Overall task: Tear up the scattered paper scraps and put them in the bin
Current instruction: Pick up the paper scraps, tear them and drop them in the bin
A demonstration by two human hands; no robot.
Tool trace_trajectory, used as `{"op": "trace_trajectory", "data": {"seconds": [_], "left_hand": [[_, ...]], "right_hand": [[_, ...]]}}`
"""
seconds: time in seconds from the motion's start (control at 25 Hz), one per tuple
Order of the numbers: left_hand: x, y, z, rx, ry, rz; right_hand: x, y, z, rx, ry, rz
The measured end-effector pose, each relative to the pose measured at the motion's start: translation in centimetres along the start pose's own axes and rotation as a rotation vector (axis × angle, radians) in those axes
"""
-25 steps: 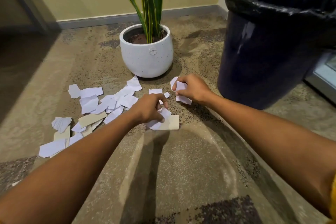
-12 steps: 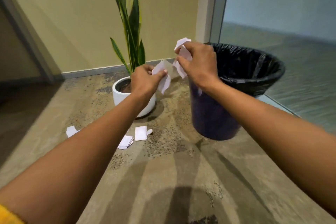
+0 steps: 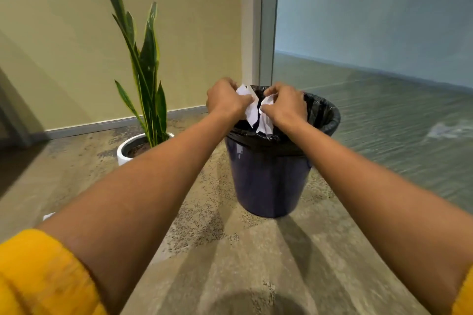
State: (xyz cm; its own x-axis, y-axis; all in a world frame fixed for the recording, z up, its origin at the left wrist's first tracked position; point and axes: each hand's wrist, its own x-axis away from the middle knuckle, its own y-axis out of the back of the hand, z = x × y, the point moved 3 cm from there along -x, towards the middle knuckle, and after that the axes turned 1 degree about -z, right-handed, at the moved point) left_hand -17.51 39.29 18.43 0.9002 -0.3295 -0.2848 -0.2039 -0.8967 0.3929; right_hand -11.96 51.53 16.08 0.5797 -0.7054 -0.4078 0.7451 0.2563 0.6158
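A dark blue bin (image 3: 271, 181) with a black liner stands on the floor ahead of me. Above its near-left rim my left hand (image 3: 225, 101) and my right hand (image 3: 285, 106) are side by side, each pinching white paper scraps (image 3: 252, 112). The paper hangs between the two hands over the bin's mouth, with a dark gap running through it. One small white scrap (image 3: 48, 216) peeks out on the floor beside my left forearm; my arms hide the rest of the floor there.
A snake plant in a white pot (image 3: 125, 152) stands left of the bin, near the yellow wall. A glass panel and its frame (image 3: 267, 20) rise behind the bin. Patterned carpet (image 3: 230, 263) covers the floor in front.
Both hands rose from the floor with paper scraps and moved right to above the bin. The view lifted, so the scattered pile dropped out of sight.
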Motion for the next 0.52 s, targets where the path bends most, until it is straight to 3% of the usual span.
{"op": "trace_trajectory", "data": {"seconds": [0.16,0.32,0.52], "left_hand": [[0.7,-0.5,0.4,0.07,0.01,0.124],[2.2,1.3,0.7,-0.078,-0.105,0.184],[5.7,7.0,4.2,-0.092,-0.102,0.234]], "right_hand": [[0.0,0.0,0.3,-0.023,-0.011,0.004],[1.2,-0.4,2.4,-0.097,0.035,0.011],[6.6,-3.4,7.2,-0.101,0.321,0.21]]}}
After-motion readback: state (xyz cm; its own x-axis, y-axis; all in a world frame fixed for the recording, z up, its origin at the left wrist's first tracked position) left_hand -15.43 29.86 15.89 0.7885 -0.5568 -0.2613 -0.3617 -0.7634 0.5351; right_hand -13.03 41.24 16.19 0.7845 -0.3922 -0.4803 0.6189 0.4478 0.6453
